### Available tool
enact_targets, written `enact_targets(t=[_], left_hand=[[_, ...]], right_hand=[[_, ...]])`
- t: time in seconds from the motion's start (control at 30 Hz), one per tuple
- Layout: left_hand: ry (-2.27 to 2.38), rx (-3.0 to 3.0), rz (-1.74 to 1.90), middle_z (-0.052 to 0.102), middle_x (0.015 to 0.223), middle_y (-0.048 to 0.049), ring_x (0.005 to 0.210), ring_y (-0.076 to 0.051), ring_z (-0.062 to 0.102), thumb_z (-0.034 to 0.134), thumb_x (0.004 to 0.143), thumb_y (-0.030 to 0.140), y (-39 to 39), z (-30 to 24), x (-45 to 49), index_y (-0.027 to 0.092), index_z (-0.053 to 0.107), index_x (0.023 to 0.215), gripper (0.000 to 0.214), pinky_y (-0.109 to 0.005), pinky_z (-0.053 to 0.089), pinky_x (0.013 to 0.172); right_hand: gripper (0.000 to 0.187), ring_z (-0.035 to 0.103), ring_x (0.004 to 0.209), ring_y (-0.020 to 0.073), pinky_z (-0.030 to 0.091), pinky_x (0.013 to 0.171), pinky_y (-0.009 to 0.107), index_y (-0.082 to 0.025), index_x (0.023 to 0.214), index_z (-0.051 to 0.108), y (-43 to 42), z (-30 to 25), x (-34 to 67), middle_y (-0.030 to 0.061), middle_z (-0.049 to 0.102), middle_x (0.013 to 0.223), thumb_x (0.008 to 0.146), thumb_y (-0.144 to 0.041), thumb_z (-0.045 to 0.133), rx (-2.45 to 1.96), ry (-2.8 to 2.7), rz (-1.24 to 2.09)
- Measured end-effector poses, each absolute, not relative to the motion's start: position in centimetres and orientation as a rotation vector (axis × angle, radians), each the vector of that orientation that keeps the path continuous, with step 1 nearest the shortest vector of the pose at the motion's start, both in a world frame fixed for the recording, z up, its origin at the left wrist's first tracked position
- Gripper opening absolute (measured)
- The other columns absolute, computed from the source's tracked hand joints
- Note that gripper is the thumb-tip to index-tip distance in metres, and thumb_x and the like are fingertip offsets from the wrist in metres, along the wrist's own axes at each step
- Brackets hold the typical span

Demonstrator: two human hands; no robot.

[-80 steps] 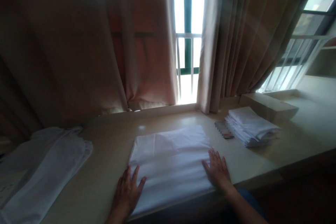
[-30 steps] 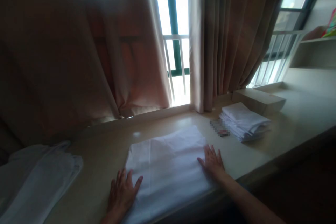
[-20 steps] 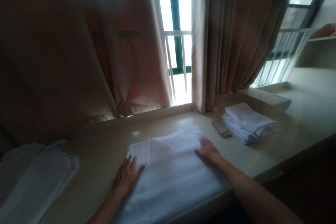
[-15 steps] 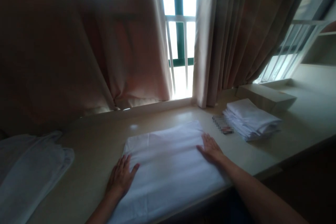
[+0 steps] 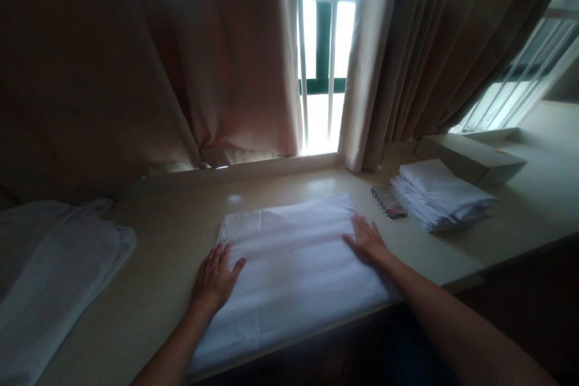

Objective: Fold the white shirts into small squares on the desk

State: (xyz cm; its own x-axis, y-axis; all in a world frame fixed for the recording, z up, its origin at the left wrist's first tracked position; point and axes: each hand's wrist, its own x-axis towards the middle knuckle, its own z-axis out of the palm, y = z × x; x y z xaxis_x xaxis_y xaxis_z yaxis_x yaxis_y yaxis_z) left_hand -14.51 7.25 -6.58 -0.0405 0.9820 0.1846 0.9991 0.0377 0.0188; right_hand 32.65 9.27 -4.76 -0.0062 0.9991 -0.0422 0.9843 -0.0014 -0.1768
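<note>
A white cloth [image 5: 298, 271], folded into a flat rectangle, lies on the counter in front of me and reaches its front edge. My left hand [image 5: 217, 277] rests open along the cloth's left edge, thumb pointing inward over it. At the right edge, my right hand [image 5: 366, 241] lies flat with its fingers spread. Neither hand grips the fabric. A stack of folded white cloths [image 5: 441, 193] sits to the right, beyond my right hand. Further left is a loose, unfolded pile of white cloth [image 5: 58, 271].
A small flat object [image 5: 389, 201], blurred out, lies beside the stack. Behind the stack stands a pale box [image 5: 470, 154] on the counter [image 5: 158, 217]. Brown curtains [image 5: 244, 72] hang along the back, with a bright barred window [image 5: 323, 42] between them.
The view has tilted down and shifted slightly left, so everything sits a little higher and further right. Both hands stay at the cloth's side edges, and the cloth looks the same.
</note>
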Motion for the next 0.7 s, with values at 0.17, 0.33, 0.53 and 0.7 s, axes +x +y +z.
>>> enact_targets(t=[0.17, 0.33, 0.53, 0.7], left_hand=[[-2.208, -2.067, -0.251, 0.029, 0.153, -0.0129, 0.142, -0.027, 0.023, 0.024, 0.089, 0.062, 7.1, -6.4, -14.1, 0.014, 0.031, 0.145, 0.074, -0.043, 0.015, 0.115], [-2.229, -2.076, -0.256, 0.03, 0.153, -0.0129, 0.141, -0.026, 0.023, 0.028, 0.089, 0.059, 6.8, -6.0, -13.8, 0.013, 0.034, 0.145, 0.072, -0.043, 0.015, 0.115], [-2.086, -1.997, -0.29, 0.025, 0.154, -0.0154, 0.145, -0.03, 0.012, 0.033, 0.09, 0.048, 6.1, -3.0, -12.2, 0.008, 0.034, 0.144, 0.067, -0.05, 0.007, 0.116], [-1.747, -2.283, -0.325, 0.034, 0.151, -0.0122, 0.144, -0.025, 0.019, 0.028, 0.093, 0.039, 3.4, -1.3, -6.6, 0.009, 0.038, 0.142, 0.058, -0.045, 0.008, 0.118]], right_hand=[[0.08, -0.004, 0.145, 0.0221, -0.006, 0.115, 0.042, -0.011, 0.152, 0.007, 9.1, -4.6, 32.4, 0.0067, 0.003, 0.159, 0.092, -0.064, 0.014, -2.16, -2.162, 0.25], [0.08, -0.005, 0.145, 0.0226, -0.007, 0.115, 0.044, -0.01, 0.152, 0.009, 9.0, -4.4, 32.3, 0.0077, 0.004, 0.158, 0.093, -0.063, 0.015, -2.185, -2.185, 0.217], [0.07, -0.011, 0.144, 0.0236, -0.014, 0.113, 0.047, -0.006, 0.15, 0.018, 8.1, -1.1, 30.1, 0.0107, 0.005, 0.157, 0.096, -0.049, 0.025, -1.999, -2.298, -0.078], [0.064, 0.003, 0.145, 0.0268, -0.003, 0.115, 0.049, -0.009, 0.148, 0.028, 4.2, 0.3, 20.5, 0.0137, 0.018, 0.155, 0.098, -0.048, 0.024, -1.665, -2.289, -0.033]])
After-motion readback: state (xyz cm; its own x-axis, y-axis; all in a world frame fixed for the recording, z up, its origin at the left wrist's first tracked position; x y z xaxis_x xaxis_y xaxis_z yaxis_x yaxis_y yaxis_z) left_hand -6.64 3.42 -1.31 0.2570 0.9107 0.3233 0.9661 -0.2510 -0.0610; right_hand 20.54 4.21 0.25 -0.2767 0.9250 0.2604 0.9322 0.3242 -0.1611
